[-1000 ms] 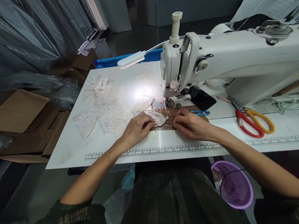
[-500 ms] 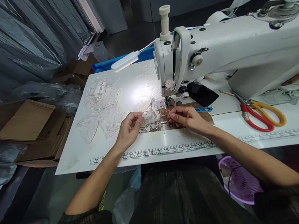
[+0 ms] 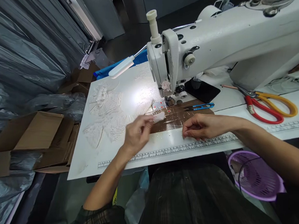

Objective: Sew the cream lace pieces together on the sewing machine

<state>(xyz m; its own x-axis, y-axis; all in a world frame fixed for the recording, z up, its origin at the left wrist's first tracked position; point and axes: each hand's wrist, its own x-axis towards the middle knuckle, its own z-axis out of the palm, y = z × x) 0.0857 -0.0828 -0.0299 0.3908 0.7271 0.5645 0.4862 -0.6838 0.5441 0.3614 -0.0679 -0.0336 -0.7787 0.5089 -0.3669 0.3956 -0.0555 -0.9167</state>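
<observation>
My left hand (image 3: 138,130) pinches a small piece of white lace fabric (image 3: 159,117) that sticks out to the right of its fingers. The piece is over the brown taped plate (image 3: 174,118) in front of the needle area of the white sewing machine (image 3: 171,63). Closer to the table's front edge, my right hand (image 3: 200,126) has its fingers curled together above the printed ruler (image 3: 177,149). Whatever its fingertips hold, if anything, is too small to make out. Blue thread snips (image 3: 203,106) lie just behind this hand.
White lace pieces (image 3: 106,100) are spread over the left of the white table (image 3: 85,162). A black phone (image 3: 202,90) and red-and-yellow scissors (image 3: 271,105) lie to the right. Cardboard boxes (image 3: 39,130) stand at the left; a purple basket (image 3: 258,177) is below the table.
My right hand has moved towards me and away from the lace, uncovering more of the snips. The lace in my left hand now shows as a smaller bunch. The view has shifted slightly.
</observation>
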